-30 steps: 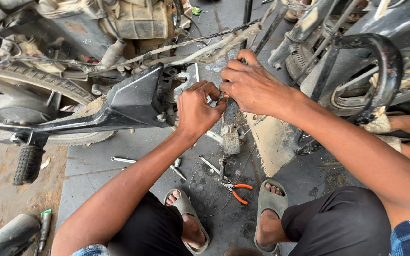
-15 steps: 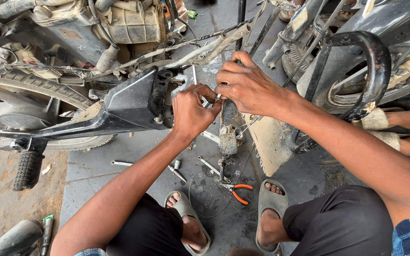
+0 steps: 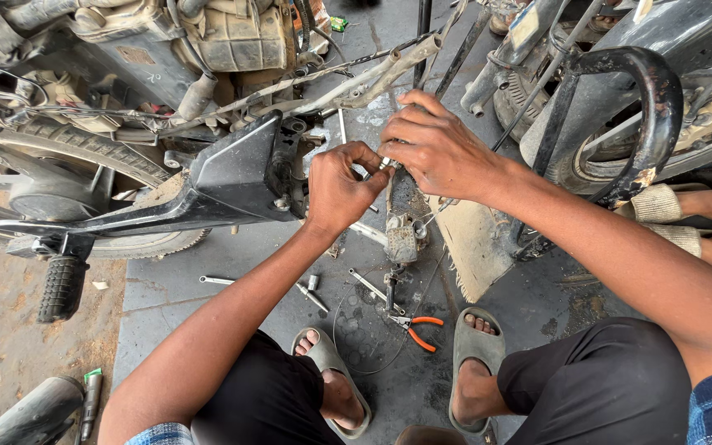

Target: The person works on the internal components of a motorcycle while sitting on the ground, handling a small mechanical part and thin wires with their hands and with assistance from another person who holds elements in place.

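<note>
1. Head view looks down on a person squatting on a grey slab beside a stripped motorcycle; the left hand (image 3: 341, 188) and right hand (image 3: 437, 152) meet over a small metal fitting (image 3: 384, 164) at the top of a dirty carburetor-like part (image 3: 404, 237) that hangs just below them.
2. Left hand's fingers are pinched on the fitting from the left; the right hand's fingers are curled over it from the right, pressing on the same spot. Both are closed on it, though what lies under the fingertips is hidden.
3. A thin cable (image 3: 434, 214) runs from the hands down past the hanging part.
4. On the slab near the feet lie orange-handled pliers (image 3: 419, 327), a wrench (image 3: 217, 281) and loose bolts (image 3: 312, 297).
5. My judgement of risk: the fitting is small and greasy-looking, so a slip could drop it among the loose hardware below, or let the hanging part swing against the black side panel (image 3: 232, 177).
6. Pulling hard might also kink the cable.
</note>
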